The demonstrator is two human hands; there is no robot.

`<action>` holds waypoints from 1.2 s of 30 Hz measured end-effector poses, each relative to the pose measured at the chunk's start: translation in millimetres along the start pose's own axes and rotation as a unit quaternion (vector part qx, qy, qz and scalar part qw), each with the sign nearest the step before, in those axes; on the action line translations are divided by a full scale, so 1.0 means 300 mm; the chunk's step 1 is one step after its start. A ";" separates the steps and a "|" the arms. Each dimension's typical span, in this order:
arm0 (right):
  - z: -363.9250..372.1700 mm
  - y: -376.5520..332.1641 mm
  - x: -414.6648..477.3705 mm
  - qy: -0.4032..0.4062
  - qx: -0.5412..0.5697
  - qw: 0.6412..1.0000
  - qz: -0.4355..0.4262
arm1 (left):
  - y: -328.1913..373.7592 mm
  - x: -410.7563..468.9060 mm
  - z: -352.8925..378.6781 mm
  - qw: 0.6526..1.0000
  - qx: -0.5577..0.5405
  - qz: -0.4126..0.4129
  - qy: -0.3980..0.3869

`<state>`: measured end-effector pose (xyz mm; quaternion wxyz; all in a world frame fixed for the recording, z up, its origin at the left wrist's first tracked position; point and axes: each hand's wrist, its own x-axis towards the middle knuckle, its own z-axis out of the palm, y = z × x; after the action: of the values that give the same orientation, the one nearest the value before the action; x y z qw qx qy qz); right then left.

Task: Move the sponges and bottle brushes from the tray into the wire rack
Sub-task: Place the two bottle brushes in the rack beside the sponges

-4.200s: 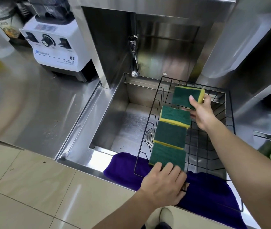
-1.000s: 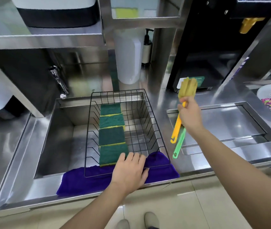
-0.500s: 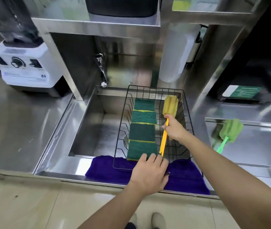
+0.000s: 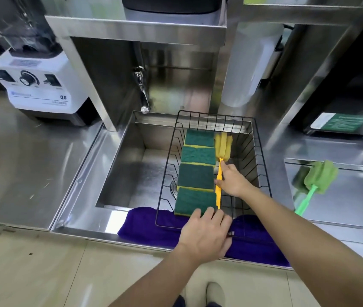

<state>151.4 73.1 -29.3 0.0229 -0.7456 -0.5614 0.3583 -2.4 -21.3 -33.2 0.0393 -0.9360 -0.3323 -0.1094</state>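
A black wire rack (image 4: 262, 156) was seen set over the steel sink (image 4: 129, 160), its near edge resting on a purple cloth (image 4: 151, 229). The left hand (image 4: 207, 234) was laid palm down on the near rim of the rack, fingers loosely spread and curled over the wire, the fingertips touching the nearest sponge; nothing was pinched by it. Beyond those fingertips, four green-topped sponges (image 4: 195, 176) with yellow undersides were lined up in a row running away from the person, each slightly overlapping the next.

Just to the right of that row, the yellow bottle brush (image 4: 222, 147) was lying lengthwise inside the rack, its foam head at the far end beside the farthest sponge and its handle pointing back toward the left hand. The right hand (image 4: 231, 179) was closed on the middle of the handle, with the thumb and fingers pinched around it; whether the brush was fully resting on the wires could not be told.

Well to the right of the right forearm, the green bottle brush (image 4: 315, 180) was left lying on the steel tray (image 4: 353, 196), its foam head farther away and its handle angled toward the person. Far to the left of the left hand, a white blender base (image 4: 38, 89) was standing on the counter.
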 end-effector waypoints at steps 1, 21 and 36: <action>-0.005 0.000 -0.005 -0.002 0.003 1.000 0.004 | 0.000 0.001 -0.001 1.000 -0.001 0.001 0.000; -0.236 0.300 -0.257 0.370 0.129 0.898 0.198 | 0.150 0.123 -0.017 0.995 -0.027 0.044 -0.088; -0.151 0.477 -0.258 0.262 0.252 0.894 0.261 | 0.151 0.127 -0.027 0.988 -0.001 0.055 -0.144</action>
<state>285.6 -29.1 -18.7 0.2622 -0.9014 -0.2114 0.2721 53.5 -34.1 -16.4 -0.0035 -0.9588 -0.2827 0.0282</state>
